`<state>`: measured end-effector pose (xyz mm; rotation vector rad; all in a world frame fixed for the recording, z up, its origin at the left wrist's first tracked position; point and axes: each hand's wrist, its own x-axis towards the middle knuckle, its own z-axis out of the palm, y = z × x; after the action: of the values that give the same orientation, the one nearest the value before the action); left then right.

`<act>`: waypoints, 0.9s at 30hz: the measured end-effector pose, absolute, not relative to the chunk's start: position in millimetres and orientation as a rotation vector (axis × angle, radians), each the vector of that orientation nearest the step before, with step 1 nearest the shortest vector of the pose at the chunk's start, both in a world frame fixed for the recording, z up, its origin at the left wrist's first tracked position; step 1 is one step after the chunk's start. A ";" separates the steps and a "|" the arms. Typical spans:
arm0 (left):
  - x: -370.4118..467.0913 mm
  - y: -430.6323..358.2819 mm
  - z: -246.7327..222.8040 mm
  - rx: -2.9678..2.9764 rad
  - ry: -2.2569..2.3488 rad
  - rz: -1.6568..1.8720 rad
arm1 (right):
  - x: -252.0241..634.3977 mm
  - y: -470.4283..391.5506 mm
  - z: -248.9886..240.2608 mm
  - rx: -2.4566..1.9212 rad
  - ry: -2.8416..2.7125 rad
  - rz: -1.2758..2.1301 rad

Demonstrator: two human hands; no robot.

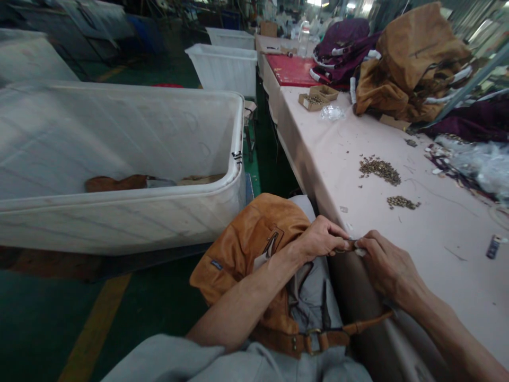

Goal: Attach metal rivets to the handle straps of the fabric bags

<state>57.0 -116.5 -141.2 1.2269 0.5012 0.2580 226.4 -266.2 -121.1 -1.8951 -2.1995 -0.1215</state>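
"What does the grip have?"

"The left hand point(324, 239) and right hand point(384, 262) pinch a narrow brown strip point(351, 245) between them, fingertips closed and nearly meeting. Something pale shows at the right fingertips; I can't tell what."

"And the bag?"

"The brown leather bag point(242, 241) lies on the lap, left of the grip and partly under the left forearm."

"How would you handle the strip?"

"I'd brace it flat with the left fingers and leave the fine work to the right thumb. A tug could twist it, so I'd allow slack."

"Any room?"

"The table point(437, 233) has its edge right by the grip, so knuckles could knock it. Beyond the grip lies open cover, then two piles of brass-coloured studs point(379, 170); I'd avoid sweeping that far. The buckled strap point(368, 323), below the grip, reaches the right wrist and could snag. The white bin point(119, 228) stands well left."
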 end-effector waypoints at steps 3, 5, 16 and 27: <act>56.5 -117.9 -140.1 1.170 0.491 0.260 | 225.5 -266.0 -119.0 -1.867 -2.199 -0.080; 56.4 -118.3 -140.3 1.147 0.482 0.260 | 224.5 -266.2 -116.2 -1.850 -2.166 -0.035; 57.3 -121.0 -147.3 1.146 0.404 0.270 | 232.3 -264.8 -111.6 -1.657 -2.021 0.278; 55.3 -121.3 -142.2 1.173 0.428 0.263 | 235.7 -261.4 -108.9 -1.612 -1.957 0.265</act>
<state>55.3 -121.3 -142.2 1.1732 0.4281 0.2627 235.7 -261.4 -108.9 -1.6116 -1.9569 0.2652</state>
